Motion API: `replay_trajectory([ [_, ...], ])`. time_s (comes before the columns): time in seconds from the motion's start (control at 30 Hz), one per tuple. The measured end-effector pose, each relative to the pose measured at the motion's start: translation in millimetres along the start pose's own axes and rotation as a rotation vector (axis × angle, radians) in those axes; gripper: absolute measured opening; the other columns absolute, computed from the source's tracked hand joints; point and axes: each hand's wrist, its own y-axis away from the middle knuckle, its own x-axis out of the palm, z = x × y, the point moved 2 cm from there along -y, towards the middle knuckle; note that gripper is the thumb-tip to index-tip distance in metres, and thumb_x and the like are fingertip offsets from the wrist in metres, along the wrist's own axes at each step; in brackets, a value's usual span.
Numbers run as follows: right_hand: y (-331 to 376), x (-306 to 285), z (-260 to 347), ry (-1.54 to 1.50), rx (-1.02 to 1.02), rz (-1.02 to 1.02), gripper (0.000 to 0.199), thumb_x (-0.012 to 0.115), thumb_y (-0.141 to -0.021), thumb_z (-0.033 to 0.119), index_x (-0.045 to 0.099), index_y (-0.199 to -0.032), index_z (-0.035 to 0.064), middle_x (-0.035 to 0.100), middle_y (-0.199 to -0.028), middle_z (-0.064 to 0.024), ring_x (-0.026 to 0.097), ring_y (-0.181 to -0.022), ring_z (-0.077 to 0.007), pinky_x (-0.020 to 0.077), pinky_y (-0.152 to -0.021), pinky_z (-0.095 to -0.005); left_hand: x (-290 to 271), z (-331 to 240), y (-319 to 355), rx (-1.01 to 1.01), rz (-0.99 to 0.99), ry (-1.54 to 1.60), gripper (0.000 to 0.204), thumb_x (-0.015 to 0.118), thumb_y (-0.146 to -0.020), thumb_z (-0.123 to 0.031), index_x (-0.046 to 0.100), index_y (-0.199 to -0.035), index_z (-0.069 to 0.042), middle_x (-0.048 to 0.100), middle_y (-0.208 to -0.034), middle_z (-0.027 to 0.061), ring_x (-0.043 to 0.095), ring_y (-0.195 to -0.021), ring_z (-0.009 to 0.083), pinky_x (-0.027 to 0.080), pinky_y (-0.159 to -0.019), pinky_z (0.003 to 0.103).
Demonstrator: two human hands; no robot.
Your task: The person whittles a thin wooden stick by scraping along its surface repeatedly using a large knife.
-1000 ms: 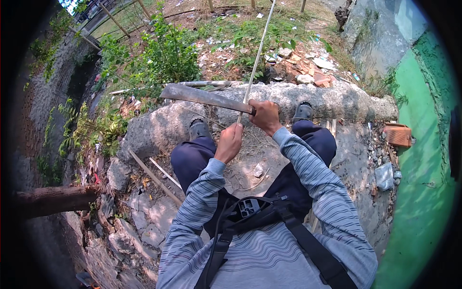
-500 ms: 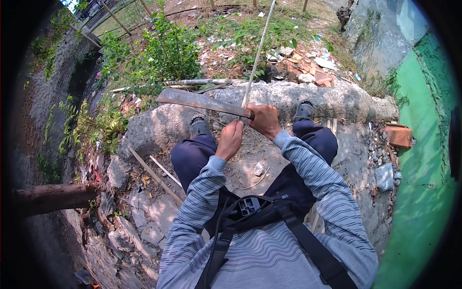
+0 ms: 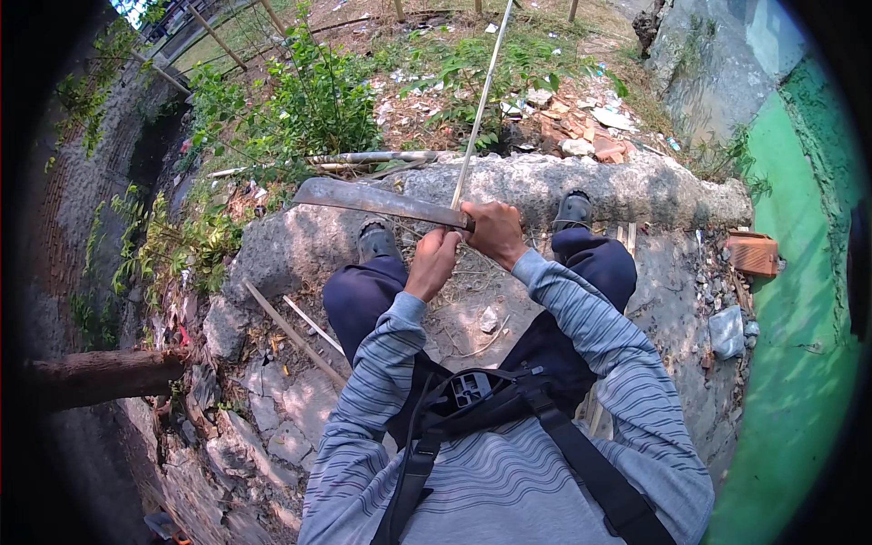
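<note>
My right hand (image 3: pixel 493 233) is wrapped round the dark handle of a machete (image 3: pixel 372 198). Its broad, worn blade points left, across the front of my left shoe. A long, thin, pale stick (image 3: pixel 478 123) runs from my hands up and away to the top of the view. My left hand (image 3: pixel 433 263) is closed on the stick's near end, just below the blade. The blade crosses the stick close to the handle, and my two hands almost touch. My left fingertips are partly hidden beneath the blade.
A rough concrete ledge (image 3: pixel 636 195) lies beyond my feet, with leafy plants (image 3: pixel 327 109) and rubble behind it. Thin wooden strips (image 3: pixel 295 334) lie at left, near a log (image 3: pixel 109 375). An orange brick (image 3: pixel 752 253) sits by the green wall (image 3: pixel 790 363) at right.
Both hands have shifted slightly toward me and left, with the machete's handle end dropping a little. The stick has moved slightly left with them. Both grips stay the same.
</note>
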Motion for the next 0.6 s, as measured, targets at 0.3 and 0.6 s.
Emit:
replay_trajectory([
  [0.3, -6, -2, -3, 0.004, 0.024, -0.007, 0.017, 0.076, -0.079, 0.027, 0.068, -0.088, 0.0144, 0.070, -0.070, -0.0137, 0.074, -0.066, -0.0346, 0.0569, -0.058, -0.0479, 1, -22, 5, 0.162, -0.036, -0.186, 0.031, 0.076, -0.081, -0.017, 0.048, -0.081, -0.003, 0.049, -0.067, 0.0035, 0.047, -0.060, 0.0130, 0.043, -0.057, 0.034],
  [0.6, -2, 4, 3, -0.002, 0.011, -0.019, 0.018, 0.077, -0.078, 0.029, 0.068, -0.087, 0.0161, 0.068, -0.067, -0.0113, 0.073, -0.064, -0.0333, 0.0559, -0.058, -0.0483, 1, -11, 3, 0.162, -0.055, -0.181, 0.030, 0.075, -0.082, -0.016, 0.048, -0.081, -0.003, 0.049, -0.064, 0.0037, 0.047, -0.057, 0.0141, 0.042, -0.056, 0.035],
])
